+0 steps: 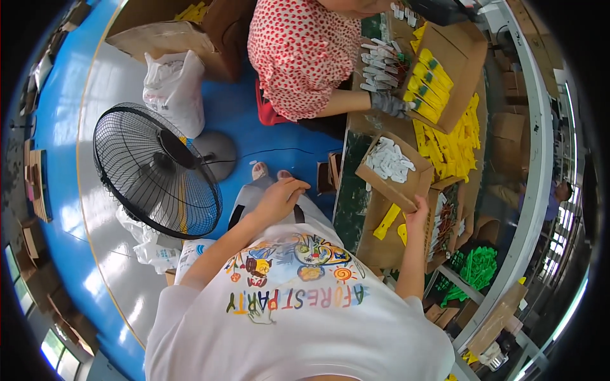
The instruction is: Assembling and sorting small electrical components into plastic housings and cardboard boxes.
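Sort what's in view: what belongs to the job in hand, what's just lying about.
Likely part of the job:
small cardboard tray, gripped by the right hand
white pieces inside it
yellow pieces heaped beyond it

Likely just lying about:
black fan
white plastic bag near the large carton

Colourful lettering across a white T-shirt [298, 336]
A curved row of multicoloured capitals [295, 301] runs over the chest of the shirt worn by the person, legible though upside down in this view, with a cartoon print [289, 260] of figures and a smiling sun [344, 274] beside it. The white plastic bag [171, 86] behind the fan [155, 168] bears faint grey printed characters, too small and creased to make out.
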A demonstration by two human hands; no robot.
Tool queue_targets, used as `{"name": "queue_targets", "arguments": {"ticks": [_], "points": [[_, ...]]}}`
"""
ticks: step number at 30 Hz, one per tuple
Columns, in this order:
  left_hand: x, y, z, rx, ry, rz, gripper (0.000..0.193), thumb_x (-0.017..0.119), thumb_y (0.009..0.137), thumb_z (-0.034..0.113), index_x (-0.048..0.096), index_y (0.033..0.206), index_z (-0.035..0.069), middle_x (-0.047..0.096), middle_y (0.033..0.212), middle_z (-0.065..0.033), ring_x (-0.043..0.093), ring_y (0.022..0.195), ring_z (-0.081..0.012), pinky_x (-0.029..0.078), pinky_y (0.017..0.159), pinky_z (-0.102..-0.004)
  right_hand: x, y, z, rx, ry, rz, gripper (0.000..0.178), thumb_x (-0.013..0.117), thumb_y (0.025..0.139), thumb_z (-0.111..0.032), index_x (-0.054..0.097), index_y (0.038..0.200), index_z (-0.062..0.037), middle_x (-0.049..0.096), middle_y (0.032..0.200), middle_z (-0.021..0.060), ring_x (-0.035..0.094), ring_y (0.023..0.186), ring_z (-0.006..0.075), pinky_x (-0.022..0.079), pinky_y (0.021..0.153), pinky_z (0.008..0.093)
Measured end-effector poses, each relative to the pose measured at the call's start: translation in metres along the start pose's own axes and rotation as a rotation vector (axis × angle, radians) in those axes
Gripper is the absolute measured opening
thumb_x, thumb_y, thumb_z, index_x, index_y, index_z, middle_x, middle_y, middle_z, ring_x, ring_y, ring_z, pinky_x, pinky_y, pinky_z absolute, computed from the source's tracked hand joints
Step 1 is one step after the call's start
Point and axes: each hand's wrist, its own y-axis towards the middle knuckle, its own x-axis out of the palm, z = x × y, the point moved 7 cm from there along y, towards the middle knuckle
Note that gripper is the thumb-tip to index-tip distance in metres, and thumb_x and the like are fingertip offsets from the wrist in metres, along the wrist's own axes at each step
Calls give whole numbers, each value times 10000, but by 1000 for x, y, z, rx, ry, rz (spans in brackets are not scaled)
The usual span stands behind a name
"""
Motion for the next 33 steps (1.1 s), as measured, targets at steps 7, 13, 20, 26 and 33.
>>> {"name": "queue_targets", "arguments": {"ticks": [7,13,20,26,33], "points": [[14,1,-8,-147,113,72,190,517,833,88,602,997,45,605,948,-154,565,912,-328,446,803,-396,7,57,-12,-109,-107,-326,232,573,738,-94,574,966,-54,604,919,51,570,898,204,461,807,354],[71,-9,-78,-456,-133,79,638,402,878,561,424,1299,82,575,1104,-211,537,1031,-338,384,893,-414,31,72,60,176,-264,-657,598,553,632,11,493,1219,-85,559,1131,61,535,1042,242,434,910,380],[90,-57,-199,-720,-675,474,793,737,667,295,347,1324,81,571,1059,-147,552,981,-259,441,801,-377,175,5,163,415,-576,-1240,980,525,545,79,187,1423,-196,342,1370,74,391,1219,292,369,977,360],[102,-154,-273,-1083,-800,826,572,682,600,139,515,1145,87,593,945,-127,579,917,-288,475,686,-395,211,-19,290,348,-1096,-1457,973,527,574,84,114,1416,-175,315,1373,92,380,1222,275,355,978,330],[135,-304,-340,-775,-1237,1717,390,544,563,0,560,951,24,548,833,-127,528,785,-275,439,688,-379,261,-168,391,105,-1354,-1798,871,562,681,57,114,1398,-155,328,1348,148,372,1222,268,336,981,344]]}}
